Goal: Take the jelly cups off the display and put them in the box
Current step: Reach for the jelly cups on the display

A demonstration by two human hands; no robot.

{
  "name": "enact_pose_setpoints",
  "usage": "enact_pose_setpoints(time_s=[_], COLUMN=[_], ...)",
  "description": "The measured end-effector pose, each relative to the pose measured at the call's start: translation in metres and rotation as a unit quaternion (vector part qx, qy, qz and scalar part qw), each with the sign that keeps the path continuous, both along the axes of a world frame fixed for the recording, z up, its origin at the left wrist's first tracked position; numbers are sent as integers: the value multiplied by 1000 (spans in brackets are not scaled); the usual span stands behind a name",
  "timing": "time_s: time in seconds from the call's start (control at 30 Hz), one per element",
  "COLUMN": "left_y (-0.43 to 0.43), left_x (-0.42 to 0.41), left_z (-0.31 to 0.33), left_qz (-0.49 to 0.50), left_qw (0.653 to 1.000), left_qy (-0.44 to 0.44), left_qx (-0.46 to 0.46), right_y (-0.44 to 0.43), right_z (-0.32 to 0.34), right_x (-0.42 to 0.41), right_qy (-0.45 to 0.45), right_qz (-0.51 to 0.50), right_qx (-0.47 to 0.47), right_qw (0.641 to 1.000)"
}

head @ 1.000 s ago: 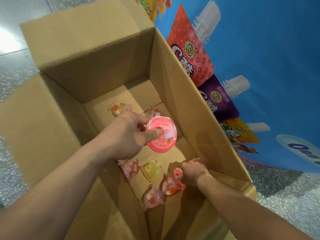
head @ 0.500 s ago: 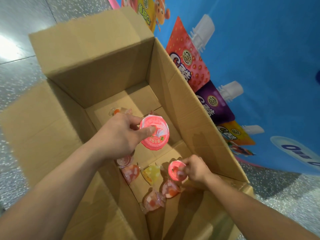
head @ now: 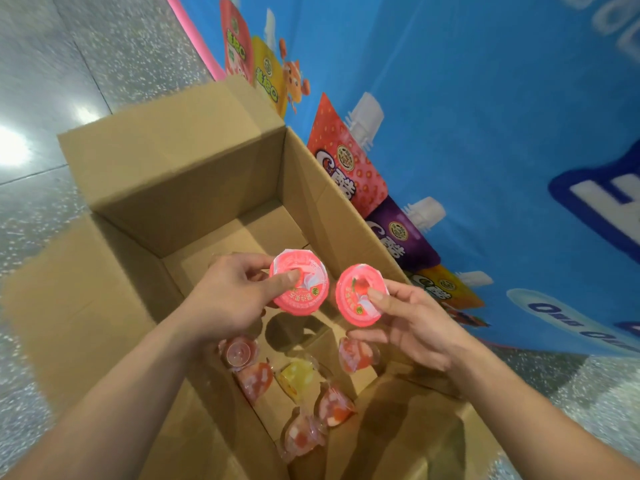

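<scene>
Beside a blue display banner (head: 467, 133), an open cardboard box (head: 180, 188) sits below both hands; left hand (head: 228, 299) and right hand (head: 415, 323) each pinch a pink-lidded jelly cup (head: 299, 282) lid-up, likely to release it inside.

Speckled grey floor (head: 38, 81) under open cardboard box (head: 173, 168), beside blue display (head: 485, 133).

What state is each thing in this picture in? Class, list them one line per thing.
cardboard box: open, flaps spread.
left jelly cup: sealed, held over the box.
right jelly cup: sealed, held over the box.
left hand: pinches the left jelly cup.
right hand: pinches the right jelly cup.
red jelly cups: lying loose on the box floor.
yellow jelly cup: lying among them.
</scene>
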State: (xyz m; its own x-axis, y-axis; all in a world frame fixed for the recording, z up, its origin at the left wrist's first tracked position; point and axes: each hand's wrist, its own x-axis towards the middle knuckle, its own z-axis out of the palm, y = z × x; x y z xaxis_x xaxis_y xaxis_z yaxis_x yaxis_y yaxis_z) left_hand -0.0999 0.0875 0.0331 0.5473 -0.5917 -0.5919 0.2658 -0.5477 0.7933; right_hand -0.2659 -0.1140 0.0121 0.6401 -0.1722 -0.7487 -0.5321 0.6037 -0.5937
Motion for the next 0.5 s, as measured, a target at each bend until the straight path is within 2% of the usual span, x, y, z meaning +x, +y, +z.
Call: enact_pose_setpoints(time_s=[0.23, 0.5], left_y=[-15, -47], left_x=[-5, -28], left_z=[23, 73], left_qz=[30, 165], left_qw=[992, 954], left_qy=[97, 192], left_qx=[-78, -160], right_y=[-2, -10], right_z=[33, 102], right_x=[7, 9], right_qy=[-38, -88], right_qz=[-41, -85], right_qx=[63, 62], right_qw=[996, 991])
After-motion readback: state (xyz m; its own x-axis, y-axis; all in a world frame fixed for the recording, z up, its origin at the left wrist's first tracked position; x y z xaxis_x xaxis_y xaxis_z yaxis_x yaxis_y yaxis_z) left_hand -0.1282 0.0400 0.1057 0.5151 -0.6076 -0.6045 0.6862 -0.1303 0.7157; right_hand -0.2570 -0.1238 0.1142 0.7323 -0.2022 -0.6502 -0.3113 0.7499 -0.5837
